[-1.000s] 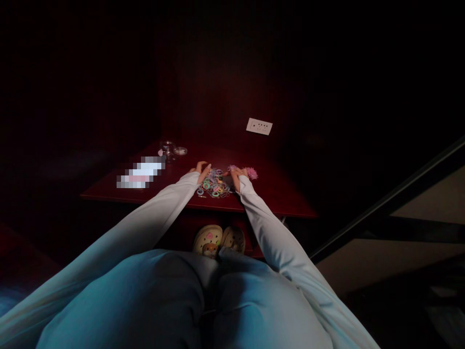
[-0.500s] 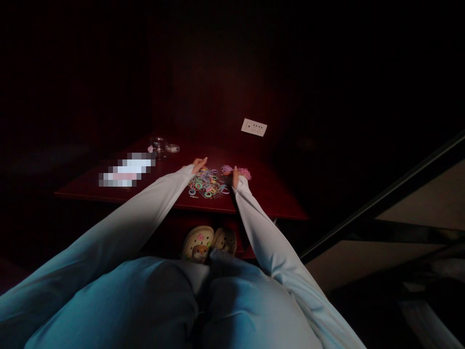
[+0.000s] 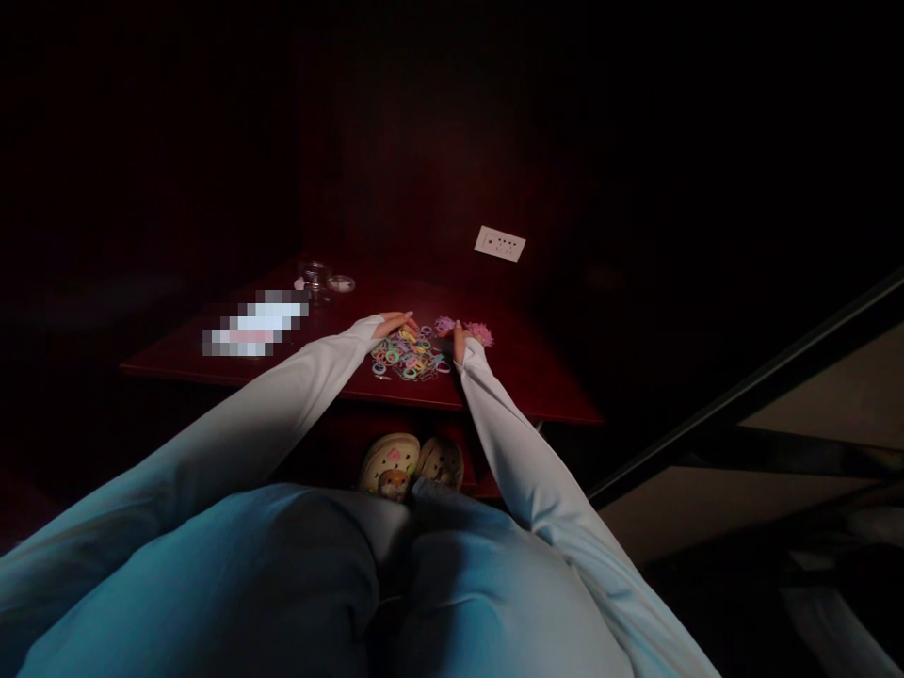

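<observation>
A pile of small pastel hair ties point(image 3: 411, 360) lies on the dark red table point(image 3: 557, 391), with several thin clips among them. My left hand point(image 3: 394, 325) rests at the pile's left back edge, open, its fingers stretched to the right. A yellow hair tie point(image 3: 406, 334) shows just under those fingers; whether they touch it is unclear. At the pile's right side is my right hand point(image 3: 459, 343), thumb up, its other fingers mostly hidden. Near it are a purple fuzzy hair tie point(image 3: 443, 325) and a pink fuzzy hair tie point(image 3: 481, 333).
A clear jar point(image 3: 315, 281) and a round lid point(image 3: 342, 283) stand at the table's back left. In front of them lies a blurred-out bright rectangle point(image 3: 258, 325). A socket plate point(image 3: 500, 243) is on the back wall. Clogs point(image 3: 392, 461) show below the table edge.
My left hand has lowered its fingers over the back of the pile, beside the yellow hair tie. My right hand has barely moved. The whole view has shifted slightly.
</observation>
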Available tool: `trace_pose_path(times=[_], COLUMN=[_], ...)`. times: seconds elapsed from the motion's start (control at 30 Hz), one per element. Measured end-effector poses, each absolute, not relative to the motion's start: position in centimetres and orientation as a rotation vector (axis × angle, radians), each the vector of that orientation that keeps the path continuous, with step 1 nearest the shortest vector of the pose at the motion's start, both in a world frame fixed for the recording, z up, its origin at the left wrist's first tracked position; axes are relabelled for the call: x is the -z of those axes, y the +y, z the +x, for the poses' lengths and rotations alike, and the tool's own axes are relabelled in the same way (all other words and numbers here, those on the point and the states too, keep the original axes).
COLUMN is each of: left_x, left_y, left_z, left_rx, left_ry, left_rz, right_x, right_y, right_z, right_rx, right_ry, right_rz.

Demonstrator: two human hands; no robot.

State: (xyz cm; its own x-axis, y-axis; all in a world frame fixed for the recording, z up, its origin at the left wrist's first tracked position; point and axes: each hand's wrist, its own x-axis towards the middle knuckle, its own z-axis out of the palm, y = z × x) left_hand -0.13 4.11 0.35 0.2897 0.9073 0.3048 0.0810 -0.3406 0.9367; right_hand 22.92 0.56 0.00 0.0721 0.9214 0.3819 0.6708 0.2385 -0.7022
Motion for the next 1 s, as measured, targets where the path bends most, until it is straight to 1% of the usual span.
trace_pose_path(times=[0.1, 0.27, 0.37, 0.53, 0.63, 0.83, 1.0], left_x=[-0.4, 0.5, 1.0, 0.8, 0.6, 0.4, 0.6], left_y=[3.8, 4.5, 5.2, 5.7, 5.5, 4.7, 4.2], left_z=[-0.4, -0.2, -0.3, -1.2, -1.3, -0.9, -0.5], left_rx=[-1.169, -1.324, -1.283, -1.099, -1.063, -1.072, -1.168], left_ry=[0.929, 0.993, 1.001, 1.087, 1.161, 1.278, 1.338], left_rz=[1.605, 1.595, 1.833, 2.152, 2.180, 2.175, 2.171], right_x=[-0.1, -0.7, -1.2, -1.9, -2.1, -1.5, -1.2], right_y=[0.6, 0.4, 0.3, 0.5, 0.6, 1.1, 1.4], right_z=[22.9, 22.3, 21.5, 20.3, 19.9, 19.9, 20.0], right_rx=[-0.366, -0.260, -0.224, -0.197, -0.185, -0.160, -0.153], right_ry=[-1.688, -1.797, -1.887, -1.964, -1.990, -1.956, -1.930], right_rz=[-1.491, -1.501, -1.504, -1.616, -1.682, -1.651, -1.653])
